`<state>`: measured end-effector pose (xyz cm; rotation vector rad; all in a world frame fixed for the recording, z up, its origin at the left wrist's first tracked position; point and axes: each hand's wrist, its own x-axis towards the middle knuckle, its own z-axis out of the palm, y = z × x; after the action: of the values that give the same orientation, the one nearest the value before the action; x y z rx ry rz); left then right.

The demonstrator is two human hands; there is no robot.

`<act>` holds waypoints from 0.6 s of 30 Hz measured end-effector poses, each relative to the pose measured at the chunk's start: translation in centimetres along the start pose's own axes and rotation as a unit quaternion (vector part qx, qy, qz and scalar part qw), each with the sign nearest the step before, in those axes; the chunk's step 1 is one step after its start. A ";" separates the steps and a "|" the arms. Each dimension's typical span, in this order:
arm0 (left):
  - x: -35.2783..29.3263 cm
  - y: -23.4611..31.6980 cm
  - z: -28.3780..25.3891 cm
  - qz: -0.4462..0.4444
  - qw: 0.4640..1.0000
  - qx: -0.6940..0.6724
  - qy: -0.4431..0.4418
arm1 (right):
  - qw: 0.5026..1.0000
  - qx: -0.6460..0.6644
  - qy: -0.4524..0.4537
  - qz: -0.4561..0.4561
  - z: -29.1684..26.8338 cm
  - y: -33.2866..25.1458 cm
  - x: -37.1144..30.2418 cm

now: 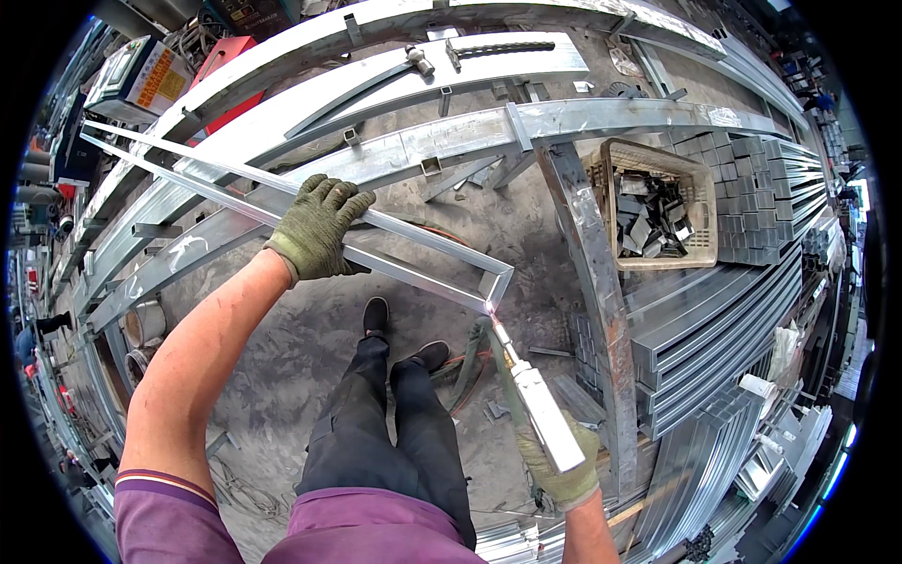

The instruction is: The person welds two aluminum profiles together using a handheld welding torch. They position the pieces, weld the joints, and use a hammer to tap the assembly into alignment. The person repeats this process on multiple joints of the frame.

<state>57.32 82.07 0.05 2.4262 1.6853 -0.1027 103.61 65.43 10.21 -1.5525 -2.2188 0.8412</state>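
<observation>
My left hand, in a green work glove, is closed round a long narrow frame of square metal tube. The frame slants across the steel beam, its near end jutting out over the floor. My right hand, also gloved, grips a white welding torch from below, its fingers partly hidden behind the body. The torch's tip meets the lower corner of the frame's near end, where a small bright glow shows. A thick sleeved hose runs beside the torch.
Two hammers lie on a flat steel section behind the beam. On the right, a plastic crate holds dark metal offcuts, beside stacked square tubes. A rusty steel bar stands between. Cables trail over the floor near my feet.
</observation>
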 end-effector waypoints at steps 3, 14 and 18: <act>0.1 -0.1 -0.1 0.005 1.000 -0.011 0.011 | 1.000 0.013 -0.001 0.026 -0.3 -0.9 0.5; 0.1 -0.2 -0.4 0.003 1.000 -0.006 -0.018 | 1.000 -0.008 0.007 -0.005 -0.1 -0.6 0.5; 0.3 -0.4 -0.3 0.003 0.999 0.009 -0.039 | 1.000 -0.017 0.017 -0.019 -0.1 -0.8 0.5</act>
<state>57.03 82.51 0.23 2.4077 1.6509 -0.2099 102.91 65.72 10.70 -1.5230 -2.2414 0.7644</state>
